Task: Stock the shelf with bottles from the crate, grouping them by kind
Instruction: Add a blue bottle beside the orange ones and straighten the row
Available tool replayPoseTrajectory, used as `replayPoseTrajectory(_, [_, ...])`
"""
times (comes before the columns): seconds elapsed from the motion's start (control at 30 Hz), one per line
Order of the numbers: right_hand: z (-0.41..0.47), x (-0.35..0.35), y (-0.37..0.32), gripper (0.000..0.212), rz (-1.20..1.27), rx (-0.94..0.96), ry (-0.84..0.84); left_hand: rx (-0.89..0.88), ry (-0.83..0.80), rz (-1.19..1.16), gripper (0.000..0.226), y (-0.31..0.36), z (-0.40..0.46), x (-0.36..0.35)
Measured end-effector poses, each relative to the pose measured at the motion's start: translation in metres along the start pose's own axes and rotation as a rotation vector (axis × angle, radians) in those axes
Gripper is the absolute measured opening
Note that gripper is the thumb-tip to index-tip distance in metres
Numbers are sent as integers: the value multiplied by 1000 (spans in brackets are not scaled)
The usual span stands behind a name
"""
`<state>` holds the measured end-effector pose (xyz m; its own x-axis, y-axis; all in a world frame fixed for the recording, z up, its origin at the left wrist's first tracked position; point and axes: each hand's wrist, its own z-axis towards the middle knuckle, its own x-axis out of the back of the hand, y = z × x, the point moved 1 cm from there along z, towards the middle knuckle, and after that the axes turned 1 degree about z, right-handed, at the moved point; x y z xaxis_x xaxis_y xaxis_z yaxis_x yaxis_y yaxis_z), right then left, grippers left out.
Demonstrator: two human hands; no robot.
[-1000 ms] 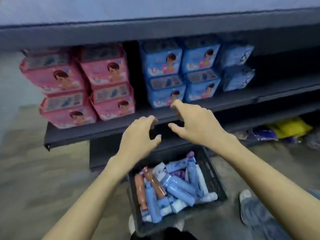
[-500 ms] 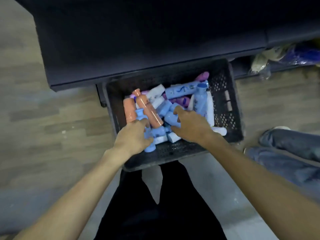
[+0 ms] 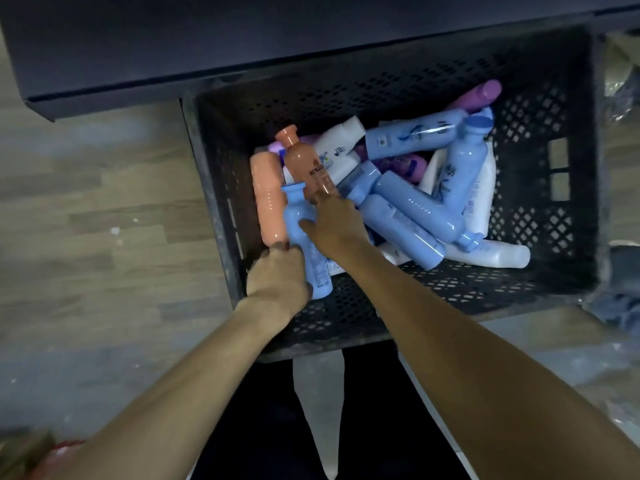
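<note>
Left hand (image 3: 277, 277) wrapped round the base end of a blue bottle (image 3: 300, 233), probably to lift it clear of the heap. Right hand (image 3: 337, 225) laid against the same bottle's side at 3 o'clock, thumb on the body, forefinger stretched toward 12 onto an orange bottle (image 3: 306, 161); whether gripping or only steadying, cannot tell. Blue bottle glossy, narrow-waisted under a flared cap, cap toward 12, printed label near the base. Around it, inside the black crate (image 3: 550, 98): another orange bottle at 9 o'clock, more blue, white and purple ones heaped loosely toward 2 and 3. Dark shelf (image 3: 173, 46) overhanging the crate at 12, so a short lift seems needed.
</note>
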<state>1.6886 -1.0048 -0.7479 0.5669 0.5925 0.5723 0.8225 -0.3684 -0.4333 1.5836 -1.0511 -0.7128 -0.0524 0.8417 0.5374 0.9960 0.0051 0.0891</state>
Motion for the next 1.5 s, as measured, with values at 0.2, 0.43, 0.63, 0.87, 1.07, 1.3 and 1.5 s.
replayPoseTrajectory(0.2, [14, -17, -24, 34, -223, -34, 65, -42, -25, -71, 40, -8, 6, -16])
replayPoseTrajectory(0.43, [28, -15, -30, 33, -336, -3, 59, -118, -21, -5, 28, -14, 5, -27])
replayPoseTrajectory(0.63, [35, -21, -24, 49, -231, -91, 9, -122, 22, -25, 31, -14, 4, -28])
replayPoseTrajectory(0.87, [13, 5, 15, 42, -7, -28, 48, -24, 39, -132, 48, -14, 8, -25])
replayPoseTrajectory(1.07, [-27, 36, 27, 55, 13, 143, 108, -1, 24, -428, 74, -14, 13, -17])
replayPoseTrajectory(1.3, [-110, 131, -15, 60, 139, 251, 176, -288, 80, -747, 85, -5, -46, 28])
replayPoseTrajectory(1.5, [-202, 248, -74, 52, 131, 454, 176, -461, 327, -821, 68, 23, -141, 120])
